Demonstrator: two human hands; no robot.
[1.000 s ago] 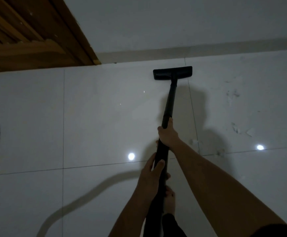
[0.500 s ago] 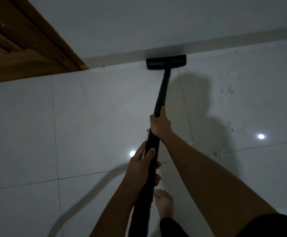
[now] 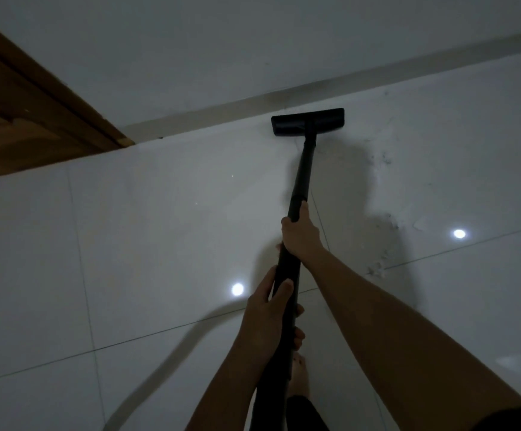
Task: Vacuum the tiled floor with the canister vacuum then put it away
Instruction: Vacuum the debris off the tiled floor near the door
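At your far left the wooden door frame [image 3: 38, 119] meets the skirting [image 3: 209, 117], and that corner looks like a place where dust would gather, so I would plan a pass along it. The tiled floor [image 3: 159, 237] between there and you is glossy, and a ceiling light reflection [image 3: 237, 289] makes fine grit hard to spot, so work in straight, overlapping lanes rather than trusting your eye. A pale curved band [image 3: 159, 368] sweeps toward your feet; whether it is the hose or a shadow cannot be told, but watch your bare foot [image 3: 299, 373] as you step. Your left hand [image 3: 267, 315] is wrapped round the lower part of the wand [image 3: 304, 169], thumb lying up the tube, and serves well as the pivot. The floor head [image 3: 307, 122] sits flat on the tile, touching or just short of the skirting; hold it level so the suction seals, and draw it back slowly rather than lifting. Your right hand [image 3: 299, 236] grasps the wand further along, fingers closed round it, and should steer. To its right lie scattered scraps [image 3: 378, 270] near a grout line and fainter smudges [image 3: 385, 160] closer to the wall, so that lane probably wants the next strokes. The canister itself is out of view. No brand, label or writing can be read on the wand, the head or anything else in this dim light.
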